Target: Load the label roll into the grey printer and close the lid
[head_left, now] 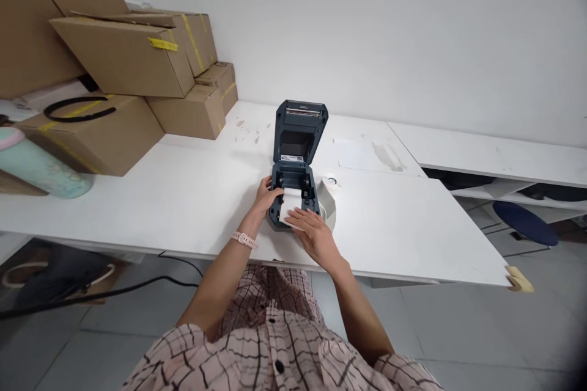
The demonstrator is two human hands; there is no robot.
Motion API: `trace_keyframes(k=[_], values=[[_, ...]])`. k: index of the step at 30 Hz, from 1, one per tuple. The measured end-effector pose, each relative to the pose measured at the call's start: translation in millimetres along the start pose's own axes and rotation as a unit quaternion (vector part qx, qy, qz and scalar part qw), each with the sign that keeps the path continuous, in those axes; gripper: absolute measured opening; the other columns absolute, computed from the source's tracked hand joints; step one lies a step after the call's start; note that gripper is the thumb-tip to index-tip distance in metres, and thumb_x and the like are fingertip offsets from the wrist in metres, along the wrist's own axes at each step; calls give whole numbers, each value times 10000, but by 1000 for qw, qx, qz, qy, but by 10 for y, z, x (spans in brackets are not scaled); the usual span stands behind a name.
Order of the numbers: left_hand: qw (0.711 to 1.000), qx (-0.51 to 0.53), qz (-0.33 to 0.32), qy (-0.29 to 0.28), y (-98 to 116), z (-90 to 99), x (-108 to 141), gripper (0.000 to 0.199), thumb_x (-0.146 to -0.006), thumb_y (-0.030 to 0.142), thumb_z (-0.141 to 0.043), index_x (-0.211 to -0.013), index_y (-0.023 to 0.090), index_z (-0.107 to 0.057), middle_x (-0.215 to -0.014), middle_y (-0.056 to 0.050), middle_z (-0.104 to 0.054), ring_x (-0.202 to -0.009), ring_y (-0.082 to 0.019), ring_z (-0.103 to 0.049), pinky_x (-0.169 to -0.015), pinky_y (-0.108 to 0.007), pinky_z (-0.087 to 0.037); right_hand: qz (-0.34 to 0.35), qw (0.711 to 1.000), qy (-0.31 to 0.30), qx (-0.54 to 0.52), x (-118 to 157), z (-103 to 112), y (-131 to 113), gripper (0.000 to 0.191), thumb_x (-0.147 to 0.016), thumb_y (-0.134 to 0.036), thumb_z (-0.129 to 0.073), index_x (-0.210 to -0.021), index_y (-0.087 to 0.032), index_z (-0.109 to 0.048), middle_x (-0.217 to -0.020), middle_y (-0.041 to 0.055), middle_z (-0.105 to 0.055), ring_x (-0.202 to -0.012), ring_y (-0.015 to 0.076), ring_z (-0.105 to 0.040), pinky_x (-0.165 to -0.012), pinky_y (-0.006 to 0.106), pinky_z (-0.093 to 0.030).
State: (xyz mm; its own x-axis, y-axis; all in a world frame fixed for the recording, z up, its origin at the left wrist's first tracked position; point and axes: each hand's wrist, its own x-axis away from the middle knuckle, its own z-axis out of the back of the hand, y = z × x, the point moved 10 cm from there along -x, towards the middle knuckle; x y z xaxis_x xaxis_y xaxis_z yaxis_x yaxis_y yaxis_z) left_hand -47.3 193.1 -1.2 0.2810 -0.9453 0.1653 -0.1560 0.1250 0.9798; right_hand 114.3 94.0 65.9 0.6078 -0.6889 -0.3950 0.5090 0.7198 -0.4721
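Observation:
A dark label printer (300,134) stands on the white table with its lid raised. White label paper (290,200) lies inside it and runs toward its front edge. My left hand (265,197) is at the printer's left side, its fingers reaching over the rim to the paper; whether it grips anything is too small to tell. The fingers of my right hand (312,229) are stretched out over the front end of the paper, touching it from above. A strip of white paper (328,203) curls beside the printer's right side.
Cardboard boxes (123,61) are piled at the back left of the table (192,195), with a black band (80,117) on one. A pale green bottle (46,165) lies at the left. Paper sheets (355,154) lie behind right. A blue stool (525,223) stands beyond the right edge.

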Motion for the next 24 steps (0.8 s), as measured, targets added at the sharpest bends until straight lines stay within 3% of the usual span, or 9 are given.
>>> trace_keyframes(k=[11, 24], values=[[999, 16, 34, -33, -45, -44, -7, 781, -629, 186, -760, -1363, 191, -492, -1396, -159, -568, -1119, -256, -626, -877, -358, -526, 12, 993, 43, -105, 106, 213, 118, 292, -1016, -260, -523, -1237, -315, -705, -1281, 44, -720, -1277, 254, -633, -1123, 561, -469], [998, 24, 43, -34, -3, -74, 40, 816, -622, 184, -777, -1384, 189, -485, -1406, -155, -574, -1089, -241, -637, -838, -326, -536, -4, 993, 31, -115, 143, 172, 177, 251, -970, -271, -611, -1174, -334, -743, -1335, 42, -688, -1312, 283, -602, -1139, 612, -428]])
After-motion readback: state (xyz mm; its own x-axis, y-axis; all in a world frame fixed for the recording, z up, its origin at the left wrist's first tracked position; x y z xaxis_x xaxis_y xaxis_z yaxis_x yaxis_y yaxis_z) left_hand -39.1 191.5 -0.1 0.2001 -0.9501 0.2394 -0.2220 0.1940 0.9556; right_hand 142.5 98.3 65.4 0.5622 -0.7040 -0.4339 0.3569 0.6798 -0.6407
